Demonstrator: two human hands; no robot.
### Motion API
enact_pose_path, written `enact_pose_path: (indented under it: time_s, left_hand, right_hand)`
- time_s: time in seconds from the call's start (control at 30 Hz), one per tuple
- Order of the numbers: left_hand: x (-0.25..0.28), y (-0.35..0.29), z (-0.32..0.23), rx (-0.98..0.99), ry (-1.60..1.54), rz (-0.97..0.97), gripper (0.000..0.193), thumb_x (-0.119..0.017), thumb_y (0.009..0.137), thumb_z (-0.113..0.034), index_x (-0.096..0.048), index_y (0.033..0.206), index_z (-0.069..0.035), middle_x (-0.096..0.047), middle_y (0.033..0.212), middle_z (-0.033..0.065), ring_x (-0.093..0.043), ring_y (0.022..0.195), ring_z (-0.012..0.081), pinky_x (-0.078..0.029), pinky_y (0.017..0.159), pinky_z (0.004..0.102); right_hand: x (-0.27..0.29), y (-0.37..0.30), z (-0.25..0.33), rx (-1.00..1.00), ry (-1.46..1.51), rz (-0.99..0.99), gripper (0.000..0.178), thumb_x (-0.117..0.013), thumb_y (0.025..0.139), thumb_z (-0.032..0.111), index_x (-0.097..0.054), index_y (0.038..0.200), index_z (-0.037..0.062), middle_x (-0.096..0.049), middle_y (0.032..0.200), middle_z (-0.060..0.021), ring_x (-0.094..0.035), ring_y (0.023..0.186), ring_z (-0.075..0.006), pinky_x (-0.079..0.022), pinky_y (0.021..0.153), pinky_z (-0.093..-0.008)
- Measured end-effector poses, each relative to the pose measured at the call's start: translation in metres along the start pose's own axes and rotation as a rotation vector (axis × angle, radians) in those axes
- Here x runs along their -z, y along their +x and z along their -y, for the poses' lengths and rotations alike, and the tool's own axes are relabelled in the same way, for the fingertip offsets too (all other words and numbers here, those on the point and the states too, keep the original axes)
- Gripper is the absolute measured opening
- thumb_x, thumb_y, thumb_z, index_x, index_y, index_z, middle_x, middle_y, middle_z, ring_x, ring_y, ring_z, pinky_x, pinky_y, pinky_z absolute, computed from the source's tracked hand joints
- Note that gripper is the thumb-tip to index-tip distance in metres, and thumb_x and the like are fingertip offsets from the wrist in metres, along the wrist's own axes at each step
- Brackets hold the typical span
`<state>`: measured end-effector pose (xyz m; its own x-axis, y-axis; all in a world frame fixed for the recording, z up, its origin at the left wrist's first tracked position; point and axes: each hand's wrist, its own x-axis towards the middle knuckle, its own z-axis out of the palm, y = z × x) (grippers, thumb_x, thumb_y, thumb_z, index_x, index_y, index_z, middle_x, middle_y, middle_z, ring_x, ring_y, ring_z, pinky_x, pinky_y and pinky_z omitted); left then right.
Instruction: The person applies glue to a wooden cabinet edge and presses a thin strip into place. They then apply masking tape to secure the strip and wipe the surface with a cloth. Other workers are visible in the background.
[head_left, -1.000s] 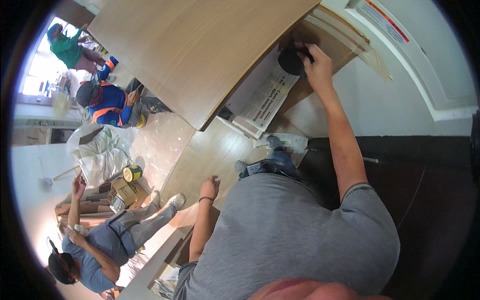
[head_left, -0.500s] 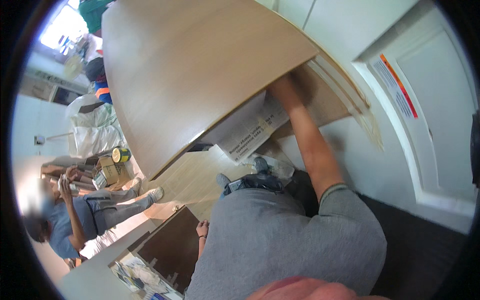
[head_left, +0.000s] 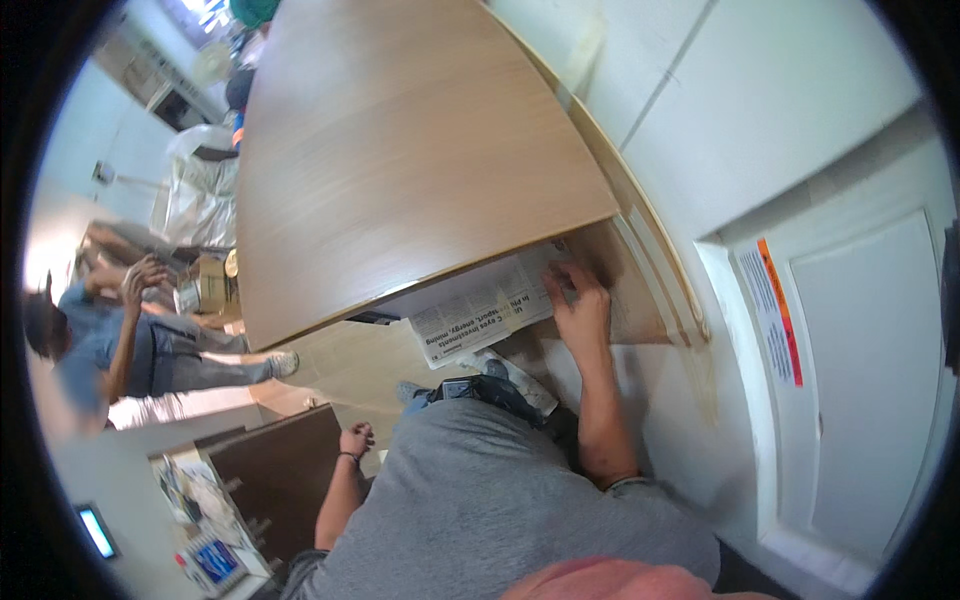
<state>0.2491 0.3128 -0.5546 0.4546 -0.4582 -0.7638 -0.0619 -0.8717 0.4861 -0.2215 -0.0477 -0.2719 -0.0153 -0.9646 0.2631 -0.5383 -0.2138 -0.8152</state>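
Wooden board (head_left: pixel 400 160) (smooth) above right hand (head_left: pixel 578 305) on newspaper (head_left: pixel 475 310).
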Motion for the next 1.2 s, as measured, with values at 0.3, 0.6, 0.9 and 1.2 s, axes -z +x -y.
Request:
enact_pose_path:
  time_s: [0.3, 0.6, 0.9, 1.2]
  left_hand:
    - [-0.031, 0.013, -0.042, -0.207, 0.154, -0.117, 0.048, -0.067, 0.095, -0.042, -0.070, 0.120, -0.002, -0.073, 0.086, 0.0104, -0.068, 0.073, 0.0196, -0.055, 0.069, 0.0371]
    - [-0.063, -0.018, 0.017, -0.057, 0.022, -0.327, 0.040, -0.066, 0.091, -0.040, -0.075, 0.115, -0.008, -0.075, 0.110, 0.0176, -0.071, 0.104, 0.0332, -0.056, 0.092, 0.0423]
    - [-0.053, -0.039, 0.167, 0.289, -0.160, -0.253, 0.038, -0.067, 0.084, -0.039, -0.078, 0.106, -0.009, -0.074, 0.112, 0.0191, -0.069, 0.109, 0.0355, -0.054, 0.099, 0.0431]
    - [0.171, -0.032, 0.135, -0.078, -0.225, -0.855, 0.040, -0.059, 0.097, -0.039, -0.071, 0.111, -0.003, -0.072, 0.104, 0.0227, -0.068, 0.100, 0.0416, -0.054, 0.088, 0.0488]
  right_hand:
    - [-0.004, -0.027, 0.005, -0.054, 0.105, 0.374, 0.019, -0.068, 0.097, 0.016, -0.075, 0.107, 0.0003, -0.076, 0.100, -0.0148, -0.072, 0.091, -0.0234, -0.054, 0.086, -0.0369]
    - [-0.069, -0.071, 0.108, 0.084, 0.273, 1.080, 0.017, -0.065, 0.098, 0.005, -0.072, 0.112, -0.0013, -0.075, 0.102, -0.0112, -0.070, 0.098, -0.0187, -0.053, 0.090, -0.0314]
    - [-0.183, -0.104, 0.217, 0.050, 0.367, 1.342, 0.020, -0.069, 0.096, 0.005, -0.071, 0.114, -0.0024, -0.075, 0.099, -0.0107, -0.068, 0.096, -0.0174, -0.052, 0.090, -0.0319]
    - [-0.298, -0.158, 0.326, 0.238, 0.203, 1.473, 0.022, -0.071, 0.095, 0.008, -0.071, 0.116, -0.0013, -0.075, 0.099, -0.0114, -0.068, 0.096, -0.0188, -0.052, 0.091, -0.0346]
